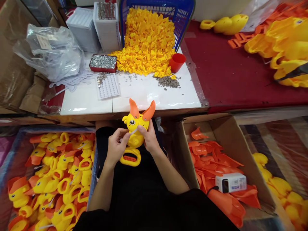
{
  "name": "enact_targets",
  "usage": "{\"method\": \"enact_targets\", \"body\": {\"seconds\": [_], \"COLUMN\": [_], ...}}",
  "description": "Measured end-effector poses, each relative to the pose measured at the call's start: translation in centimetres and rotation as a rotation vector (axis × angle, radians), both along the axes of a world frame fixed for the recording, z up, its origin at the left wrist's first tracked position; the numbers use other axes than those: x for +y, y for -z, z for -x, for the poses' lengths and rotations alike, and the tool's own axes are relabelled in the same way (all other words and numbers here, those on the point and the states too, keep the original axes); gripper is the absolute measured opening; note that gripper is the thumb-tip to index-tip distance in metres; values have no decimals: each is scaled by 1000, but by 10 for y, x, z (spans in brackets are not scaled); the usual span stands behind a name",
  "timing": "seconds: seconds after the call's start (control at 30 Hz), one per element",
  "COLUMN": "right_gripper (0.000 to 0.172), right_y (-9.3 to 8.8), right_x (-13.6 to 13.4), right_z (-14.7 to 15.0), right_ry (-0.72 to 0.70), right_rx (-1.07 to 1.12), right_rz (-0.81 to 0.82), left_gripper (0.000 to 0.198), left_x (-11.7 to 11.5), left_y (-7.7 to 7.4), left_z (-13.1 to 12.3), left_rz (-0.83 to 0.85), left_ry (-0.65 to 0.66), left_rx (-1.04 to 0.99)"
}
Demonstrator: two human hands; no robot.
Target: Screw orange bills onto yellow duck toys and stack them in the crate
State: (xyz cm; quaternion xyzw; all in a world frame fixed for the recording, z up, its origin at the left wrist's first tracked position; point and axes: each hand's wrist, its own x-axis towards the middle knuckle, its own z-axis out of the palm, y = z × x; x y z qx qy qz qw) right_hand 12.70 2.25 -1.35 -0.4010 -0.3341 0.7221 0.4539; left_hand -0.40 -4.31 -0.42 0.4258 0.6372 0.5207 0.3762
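Observation:
A yellow duck toy (136,138) with an open orange beak and a ring handle is held over my lap, beak pointing up. My right hand (149,136) grips its right side, the thumb on its front. My left hand (117,144) is closed at the toy's left side, its fingers pinching a thin white strip (133,131) that lies across the toy's front.
A blue crate (21,141) of duck toys is at left, a cardboard box (252,160) of orange parts at right. On the white table (86,102) are yellow clips (146,41), a red screw tray (103,70), a white grid tray (108,86) and a red cup (177,62).

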Motion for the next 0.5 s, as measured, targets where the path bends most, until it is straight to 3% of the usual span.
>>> {"method": "enact_targets", "body": {"seconds": [0.13, 0.33, 0.5], "right_gripper": [78, 108, 103], "right_y": [0, -3, -6], "right_x": [2, 2, 0], "right_z": [-10, -28, -36], "right_ry": [-49, -6, -12], "right_rx": [-27, -80, -164], "right_rz": [-28, -189, -310], "left_gripper": [24, 27, 35], "left_x": [-3, -6, -9], "left_y": [-3, -4, -7], "left_z": [-5, -9, -16], "left_rz": [8, 15, 25], "left_ry": [20, 126, 182], "left_rx": [119, 125, 6]}}
